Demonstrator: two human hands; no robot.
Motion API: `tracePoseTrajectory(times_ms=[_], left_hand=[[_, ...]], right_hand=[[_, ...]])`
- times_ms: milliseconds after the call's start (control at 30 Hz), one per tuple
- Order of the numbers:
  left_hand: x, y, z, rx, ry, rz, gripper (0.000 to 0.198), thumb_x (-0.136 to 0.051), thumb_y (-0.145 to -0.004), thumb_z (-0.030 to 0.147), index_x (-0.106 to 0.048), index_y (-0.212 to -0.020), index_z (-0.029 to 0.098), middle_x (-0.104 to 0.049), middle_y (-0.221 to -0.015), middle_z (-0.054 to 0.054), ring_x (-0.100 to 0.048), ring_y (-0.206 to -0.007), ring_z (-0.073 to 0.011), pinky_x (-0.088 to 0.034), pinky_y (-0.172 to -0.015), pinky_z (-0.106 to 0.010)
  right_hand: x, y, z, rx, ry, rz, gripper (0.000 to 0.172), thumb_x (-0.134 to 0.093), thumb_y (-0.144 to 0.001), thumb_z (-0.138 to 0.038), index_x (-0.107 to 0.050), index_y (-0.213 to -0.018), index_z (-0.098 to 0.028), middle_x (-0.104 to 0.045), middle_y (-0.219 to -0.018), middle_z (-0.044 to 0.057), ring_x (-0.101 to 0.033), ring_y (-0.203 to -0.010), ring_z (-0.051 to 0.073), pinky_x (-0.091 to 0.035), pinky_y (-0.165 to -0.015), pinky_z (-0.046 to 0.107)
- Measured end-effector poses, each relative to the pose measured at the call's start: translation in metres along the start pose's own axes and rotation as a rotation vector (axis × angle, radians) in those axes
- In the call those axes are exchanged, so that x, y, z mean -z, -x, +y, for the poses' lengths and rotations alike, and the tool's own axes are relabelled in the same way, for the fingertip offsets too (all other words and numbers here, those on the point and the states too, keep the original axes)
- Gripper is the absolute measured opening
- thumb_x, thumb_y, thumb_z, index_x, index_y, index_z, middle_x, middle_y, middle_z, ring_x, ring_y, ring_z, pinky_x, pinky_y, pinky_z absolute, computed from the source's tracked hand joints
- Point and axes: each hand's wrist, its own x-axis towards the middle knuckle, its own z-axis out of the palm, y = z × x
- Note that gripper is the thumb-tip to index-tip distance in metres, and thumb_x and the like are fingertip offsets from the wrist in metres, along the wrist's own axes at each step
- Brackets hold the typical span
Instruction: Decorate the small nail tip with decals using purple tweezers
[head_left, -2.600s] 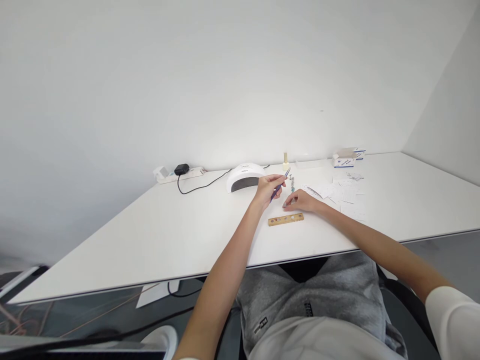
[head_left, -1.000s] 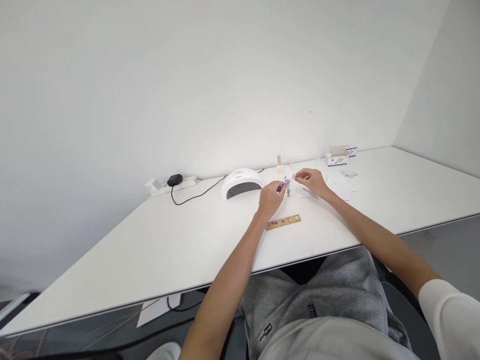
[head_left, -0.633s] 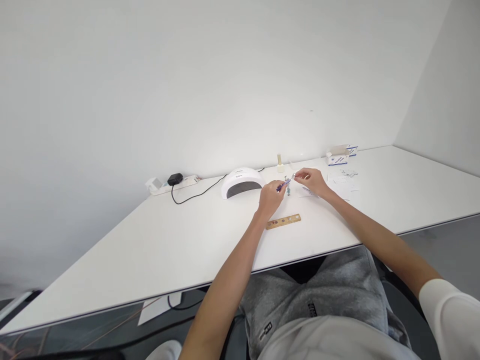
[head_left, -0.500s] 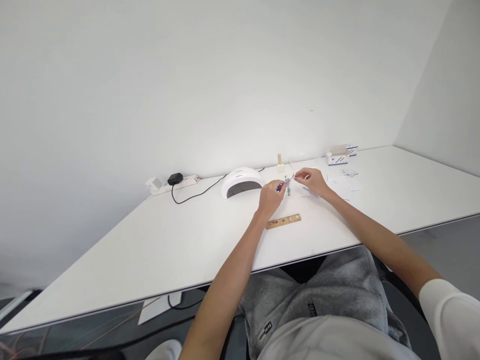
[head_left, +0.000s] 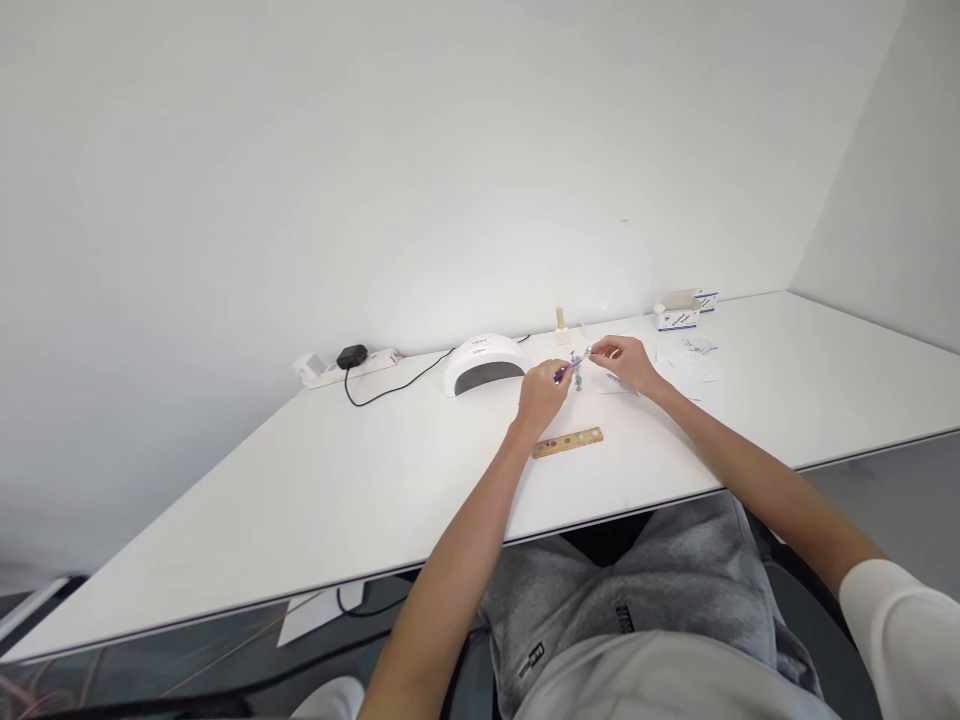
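My left hand (head_left: 541, 398) is closed around a slim purple pen-like tool (head_left: 560, 374), its thin end pointing right. Facing it, my right hand (head_left: 624, 361) pinches a small, pale, shiny piece (head_left: 589, 352) at the tool's tip; the piece is too small to name. Just below and between the hands stands a narrow bluish-green object (head_left: 578, 382), partly hidden. A gold strip with round spots (head_left: 568, 442) lies on the table nearer to me, by my left wrist.
A white arched nail lamp (head_left: 484, 352) sits left of my hands. Behind are a pale nail polish bottle (head_left: 562, 328) and, to the right, small white boxes (head_left: 677, 312). Papers (head_left: 681, 378) lie beyond my right forearm. A power strip (head_left: 352, 372) with a black adapter is at the left.
Almost nothing differs. Both hands keep their grips and places, and the whole view has shifted very slightly.
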Motion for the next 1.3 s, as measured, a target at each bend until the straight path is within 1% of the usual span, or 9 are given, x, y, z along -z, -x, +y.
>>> tracePoseTrajectory(times_ms=[633, 967, 1300], left_hand=[[-0.0001, 0.0004, -0.0009, 0.004, -0.006, -0.002, 0.017, -0.054, -0.087, 0.022, -0.070, -0.083, 0.018, -0.072, -0.084, -0.005, -0.063, -0.072, -0.0166, -0.048, -0.070, -0.028], [-0.0005, 0.0013, -0.0021, 0.005, -0.016, 0.000, 0.017, -0.054, -0.086, 0.023, -0.070, -0.083, 0.019, -0.072, -0.083, -0.005, -0.062, -0.072, -0.0167, -0.048, -0.071, -0.028], [-0.0008, 0.0017, -0.0023, 0.002, -0.050, -0.011, 0.018, -0.053, -0.088, 0.023, -0.069, -0.081, 0.019, -0.070, -0.081, -0.005, -0.061, -0.071, -0.0172, -0.046, -0.070, -0.028]], right_hand=[[-0.0005, -0.0003, 0.0019, 0.024, 0.029, 0.007, 0.013, -0.066, -0.073, -0.031, -0.069, -0.078, -0.019, -0.069, -0.074, 0.004, -0.061, -0.068, 0.016, -0.047, -0.065, 0.029], [-0.0008, 0.0003, 0.0009, 0.050, 0.052, 0.011, 0.009, -0.064, -0.074, -0.026, -0.069, -0.078, -0.020, -0.070, -0.077, 0.004, -0.060, -0.068, 0.016, -0.046, -0.064, 0.029], [-0.0040, 0.0018, 0.0022, 0.123, 0.139, 0.041, 0.008, -0.060, -0.075, -0.020, -0.067, -0.077, -0.020, -0.068, -0.077, 0.004, -0.059, -0.068, 0.017, -0.047, -0.067, 0.030]])
